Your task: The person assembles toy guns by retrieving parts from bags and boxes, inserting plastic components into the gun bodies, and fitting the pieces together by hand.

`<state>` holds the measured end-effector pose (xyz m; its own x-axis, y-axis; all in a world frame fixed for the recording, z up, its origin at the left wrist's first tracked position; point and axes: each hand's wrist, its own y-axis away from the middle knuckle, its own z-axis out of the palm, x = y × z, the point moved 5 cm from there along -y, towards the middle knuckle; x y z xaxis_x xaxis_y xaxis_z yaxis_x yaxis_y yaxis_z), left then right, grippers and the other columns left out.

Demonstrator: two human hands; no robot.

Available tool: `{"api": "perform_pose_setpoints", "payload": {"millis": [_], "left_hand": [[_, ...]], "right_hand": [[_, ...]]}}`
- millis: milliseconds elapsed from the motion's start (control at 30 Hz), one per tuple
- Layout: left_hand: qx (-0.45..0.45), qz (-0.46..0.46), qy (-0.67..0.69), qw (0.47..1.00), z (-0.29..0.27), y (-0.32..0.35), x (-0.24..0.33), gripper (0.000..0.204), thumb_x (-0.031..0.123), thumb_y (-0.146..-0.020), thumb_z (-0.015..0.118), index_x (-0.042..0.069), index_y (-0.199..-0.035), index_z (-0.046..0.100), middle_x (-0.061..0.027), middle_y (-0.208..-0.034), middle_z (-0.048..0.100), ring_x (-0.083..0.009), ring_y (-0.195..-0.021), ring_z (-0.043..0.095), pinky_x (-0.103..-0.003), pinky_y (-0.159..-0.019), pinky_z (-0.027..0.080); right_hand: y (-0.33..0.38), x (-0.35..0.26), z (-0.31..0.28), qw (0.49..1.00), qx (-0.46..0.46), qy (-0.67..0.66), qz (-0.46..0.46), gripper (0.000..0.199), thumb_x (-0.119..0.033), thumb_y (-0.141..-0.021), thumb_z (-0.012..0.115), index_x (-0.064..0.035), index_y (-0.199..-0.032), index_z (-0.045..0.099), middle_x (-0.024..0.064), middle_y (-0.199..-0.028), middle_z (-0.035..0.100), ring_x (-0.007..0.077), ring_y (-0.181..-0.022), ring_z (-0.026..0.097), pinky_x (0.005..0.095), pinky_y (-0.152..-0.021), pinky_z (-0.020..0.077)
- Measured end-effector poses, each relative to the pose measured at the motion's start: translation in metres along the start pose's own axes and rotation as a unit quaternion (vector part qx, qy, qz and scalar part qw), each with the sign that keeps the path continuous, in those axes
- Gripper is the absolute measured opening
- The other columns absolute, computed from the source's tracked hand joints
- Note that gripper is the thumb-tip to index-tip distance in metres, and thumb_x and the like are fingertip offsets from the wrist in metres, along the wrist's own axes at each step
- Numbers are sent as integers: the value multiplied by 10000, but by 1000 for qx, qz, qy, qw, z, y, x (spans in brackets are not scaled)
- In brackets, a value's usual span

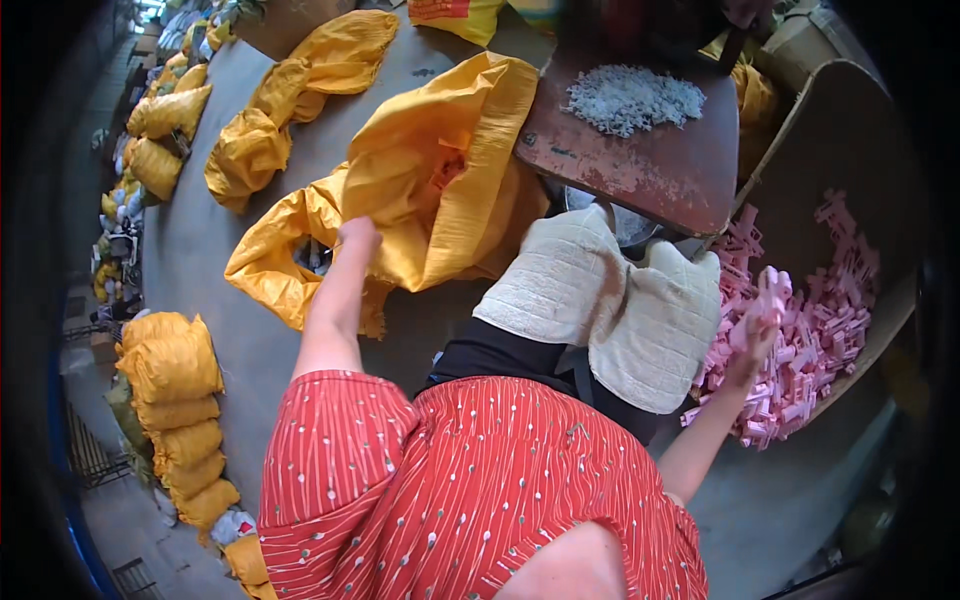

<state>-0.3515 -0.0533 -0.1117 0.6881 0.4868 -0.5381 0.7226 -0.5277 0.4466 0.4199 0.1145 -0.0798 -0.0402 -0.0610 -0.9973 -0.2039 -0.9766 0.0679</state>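
1. Closing round a pink plastic piece [772, 292], the right hand [757, 335] lifts it just above the heap of pink pieces [825, 335] in a cardboard box [850, 130]; which way its long axis runs is blurred.
2. Left hand [358, 236] reaches into the folds of an open yellow woven sack [440, 170]; whether its grip is closed cannot be told.
3. A quilted cream cloth [610, 300] covers the lap.
4. White granules [632, 98] lie piled on the worn reddish bench [650, 165].
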Motion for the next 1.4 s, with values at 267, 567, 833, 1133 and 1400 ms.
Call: {"api": "perform_pose_setpoints", "payload": {"millis": [267, 567, 833, 1133, 1400], "left_hand": [[202, 186, 393, 878, -111, 35, 64, 344, 391, -891, 537, 195, -1130, 689, -175, -1004, 707, -369, -943, 672, -461, -819, 540], [20, 371, 310, 875, -65, 81, 229, 307, 281, -846, 552, 40, -996, 667, -215, -970, 701, -393, -928, 669, -498, -829, 528], [168, 207, 418, 868, -152, -24, 126, 296, 287, -813, 570, 90, -955, 739, -194, -970, 721, -363, -924, 695, -468, -845, 548], [-29, 517, 517, 682, -230, 227, 221, 587, 312, -873, 693, 68, -1383, 534, -133, -940, 713, -197, -810, 692, -312, -742, 520], [147, 430, 530, 716, -197, 249, 232, 567, 292, -846, 673, 109, -1370, 555, -181, -798, 693, -347, -683, 687, -413, -627, 536]], "right_hand": [[28, 1, 61, 996, 88, 4, 7, 463, -298, -946, 592, 14, -1276, 506, 97, -1139, 536, 224, -1050, 509, 349, -991, 377], [48, -31, 108, 989, 33, 124, -76, 456, -250, -943, 661, -3, -1298, 518, 84, -1137, 588, 191, -1026, 552, 328, -944, 427], [66, -66, 197, 954, -208, 113, -185, 720, 12, -778, 715, -94, -1447, 470, 110, -1414, 511, 284, -1274, 525, 385, -1098, 403], [84, -87, 244, 901, -266, 232, -251, 777, 55, -673, 708, -120, -1407, 523, 233, -1402, 505, 410, -1326, 482, 438, -1084, 425], [-56, -69, 225, 926, -259, 221, -165, 466, -148, -822, 717, -70, -1270, 613, 164, -1245, 653, 382, -1156, 610, 410, -975, 493]]}}
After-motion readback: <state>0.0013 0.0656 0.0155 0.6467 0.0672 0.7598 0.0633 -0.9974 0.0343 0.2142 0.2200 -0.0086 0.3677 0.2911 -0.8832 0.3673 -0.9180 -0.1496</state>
